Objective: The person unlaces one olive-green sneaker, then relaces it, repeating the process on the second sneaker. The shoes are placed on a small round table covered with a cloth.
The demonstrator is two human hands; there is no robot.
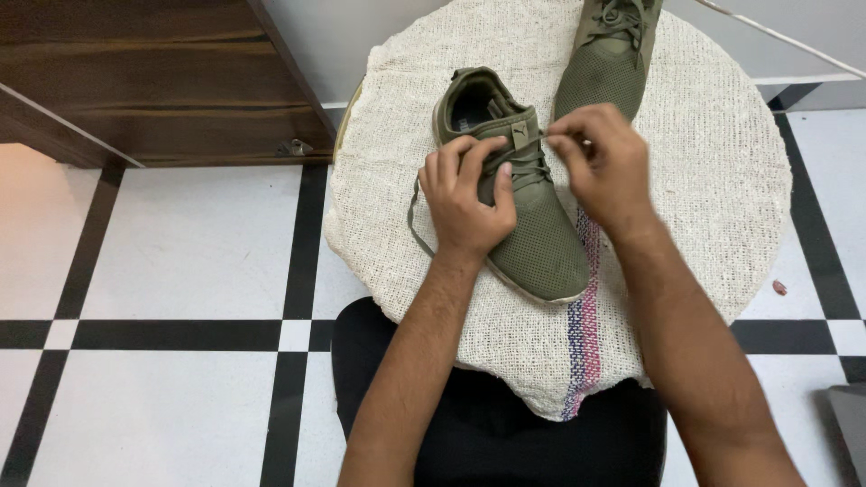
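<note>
two olive-green mesh shoes sit on a round tabletop (722,180) covered with a coarse cream woven cloth (415,225). the nearer shoe (532,243) lies at the middle of the tabletop, its toe pointing toward the person and a little to the right, its heel opening facing away. the left hand (465,198) rests over the shoe's laced part, fingers curled down onto the lace (412,212) and tongue; its grip is closed on the lacing, though exactly which strand the fingers pinch is hidden under the knuckles. a loose run of lace hangs off the shoe's left side and curves down across the cloth. the right hand (603,162) hovers just beside the shoe's upper right, thumb and forefinger pinched together; what it pinches is too small to make out, most likely a lace end, so i cannot tell for sure what its grip holds. the hands hide most of the eyelets.

the second shoe (606,59) lies at the far edge of the tabletop, just behind the right hand, its upper part cut off by the frame. a band of pink and blue stripes (582,334) runs down the cloth near the front edge. below the tabletop the person's dark-clothed lap (487,433) shows. around it is a white tiled floor (180,243) with black lines, and a dark wooden piece of furniture (153,81) stands at upper left, only partly in view.
</note>
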